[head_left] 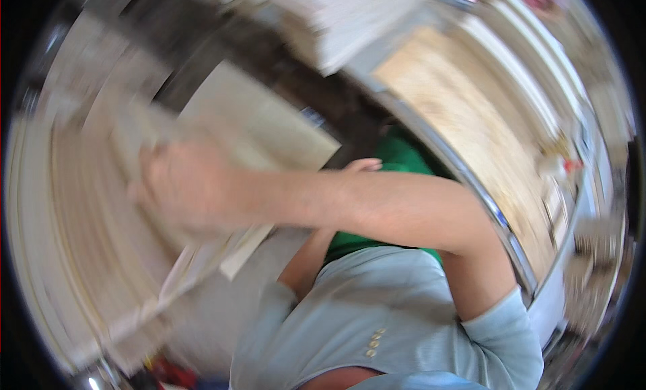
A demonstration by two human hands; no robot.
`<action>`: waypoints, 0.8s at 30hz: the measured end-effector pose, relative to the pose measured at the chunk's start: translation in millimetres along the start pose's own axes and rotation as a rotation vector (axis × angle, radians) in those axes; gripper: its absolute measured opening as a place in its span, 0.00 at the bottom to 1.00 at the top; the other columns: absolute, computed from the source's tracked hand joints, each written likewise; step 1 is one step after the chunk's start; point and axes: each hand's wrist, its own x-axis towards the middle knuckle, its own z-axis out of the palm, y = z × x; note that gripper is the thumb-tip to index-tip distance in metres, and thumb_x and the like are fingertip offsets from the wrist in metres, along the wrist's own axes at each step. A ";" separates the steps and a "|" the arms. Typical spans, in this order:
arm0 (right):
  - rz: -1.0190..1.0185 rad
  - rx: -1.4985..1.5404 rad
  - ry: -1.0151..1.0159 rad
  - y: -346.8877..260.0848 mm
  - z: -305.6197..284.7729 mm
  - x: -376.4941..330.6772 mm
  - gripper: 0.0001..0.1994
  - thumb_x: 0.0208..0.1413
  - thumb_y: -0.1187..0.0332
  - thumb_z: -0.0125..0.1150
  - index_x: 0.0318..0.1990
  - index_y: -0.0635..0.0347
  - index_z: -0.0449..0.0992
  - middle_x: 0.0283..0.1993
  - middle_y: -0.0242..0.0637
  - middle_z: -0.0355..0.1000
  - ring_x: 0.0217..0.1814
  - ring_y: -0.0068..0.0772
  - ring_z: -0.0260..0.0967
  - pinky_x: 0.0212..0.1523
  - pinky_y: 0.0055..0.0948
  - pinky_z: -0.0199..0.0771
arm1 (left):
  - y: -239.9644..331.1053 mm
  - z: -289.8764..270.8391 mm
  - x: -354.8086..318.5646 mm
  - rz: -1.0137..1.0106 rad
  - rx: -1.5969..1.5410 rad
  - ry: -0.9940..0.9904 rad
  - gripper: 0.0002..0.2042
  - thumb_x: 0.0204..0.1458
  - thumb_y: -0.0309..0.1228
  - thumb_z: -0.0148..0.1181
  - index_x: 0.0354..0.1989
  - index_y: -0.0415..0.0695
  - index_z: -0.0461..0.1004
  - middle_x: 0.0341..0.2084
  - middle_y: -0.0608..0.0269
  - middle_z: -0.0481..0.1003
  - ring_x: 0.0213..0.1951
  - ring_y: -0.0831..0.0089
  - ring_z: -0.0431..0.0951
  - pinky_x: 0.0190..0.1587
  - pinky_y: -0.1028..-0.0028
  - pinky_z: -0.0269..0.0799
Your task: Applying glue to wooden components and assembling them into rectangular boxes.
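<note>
My right hand [185,181], fingers apparently curled, blurs over stacked, layered tan sheets [84,208]; cannot tell whether it grips any. Smooth, pale, straight-edged panel [235,111] beside it. Left hand [364,164] mostly hidden behind right forearm [316,198]; grip indeterminable.

Workbench with metal edge [496,217], blurred: is carrying one tan wooden board [461,107], lying flat. Long white strips [515,57] are running along the right side of the board. One small white-and-red item [557,165], too blurred to identify, is sitting just beside the board's right edge. Small pale pieces [556,211] are lying near the board's lower right edge.
</note>
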 end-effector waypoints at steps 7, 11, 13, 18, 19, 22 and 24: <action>0.484 -0.154 0.433 94.7 -153.6 -166.0 0.19 0.54 0.63 0.59 0.51 0.60 0.72 0.43 0.49 0.74 0.45 0.44 0.74 0.46 0.35 0.73 | 36.3 57.7 46.1 0.198 0.497 0.079 0.11 0.56 0.28 0.55 0.46 0.38 0.73 0.30 0.60 0.75 0.31 0.78 0.73 0.34 0.75 0.71; 0.771 -0.563 0.942 142.1 -273.1 -324.0 0.13 0.57 0.64 0.57 0.45 0.64 0.74 0.41 0.45 0.76 0.43 0.41 0.74 0.43 0.33 0.72 | 88.6 107.1 100.3 0.409 0.729 -0.039 0.12 0.56 0.26 0.54 0.47 0.32 0.72 0.32 0.59 0.76 0.34 0.76 0.76 0.40 0.77 0.71; 0.870 -0.768 1.108 140.7 -323.5 -373.6 0.16 0.57 0.63 0.55 0.45 0.67 0.73 0.41 0.49 0.75 0.45 0.44 0.73 0.46 0.36 0.70 | 117.0 135.2 150.2 0.539 0.829 -0.085 0.16 0.55 0.26 0.55 0.51 0.32 0.70 0.44 0.52 0.75 0.47 0.68 0.74 0.51 0.71 0.69; 0.823 -1.135 1.217 173.3 -392.9 -427.6 0.19 0.54 0.64 0.54 0.43 0.77 0.72 0.39 0.61 0.72 0.44 0.59 0.70 0.47 0.48 0.69 | 154.4 183.1 305.4 0.673 1.133 -0.068 0.26 0.52 0.40 0.58 0.54 0.33 0.67 0.48 0.44 0.73 0.53 0.56 0.72 0.55 0.66 0.64; 1.018 -1.034 1.156 178.3 -403.5 -430.2 0.19 0.53 0.64 0.55 0.41 0.78 0.72 0.39 0.63 0.72 0.45 0.60 0.70 0.48 0.48 0.69 | 155.4 189.4 331.4 0.710 1.300 0.014 0.29 0.50 0.44 0.59 0.54 0.33 0.67 0.48 0.43 0.72 0.53 0.55 0.71 0.56 0.65 0.64; 1.260 -0.854 1.090 187.2 -413.7 -432.1 0.20 0.50 0.63 0.56 0.38 0.78 0.73 0.39 0.65 0.71 0.46 0.61 0.70 0.49 0.47 0.69 | 160.5 190.7 376.4 0.647 1.509 0.061 0.35 0.44 0.49 0.62 0.54 0.33 0.67 0.49 0.41 0.72 0.54 0.52 0.70 0.56 0.64 0.63; 1.322 -0.792 1.091 189.0 -416.4 -435.6 0.19 0.48 0.62 0.57 0.37 0.76 0.74 0.40 0.65 0.71 0.46 0.61 0.70 0.49 0.47 0.69 | 161.4 195.1 386.5 0.544 1.544 0.014 0.36 0.41 0.51 0.63 0.54 0.33 0.68 0.49 0.41 0.71 0.53 0.52 0.70 0.56 0.64 0.63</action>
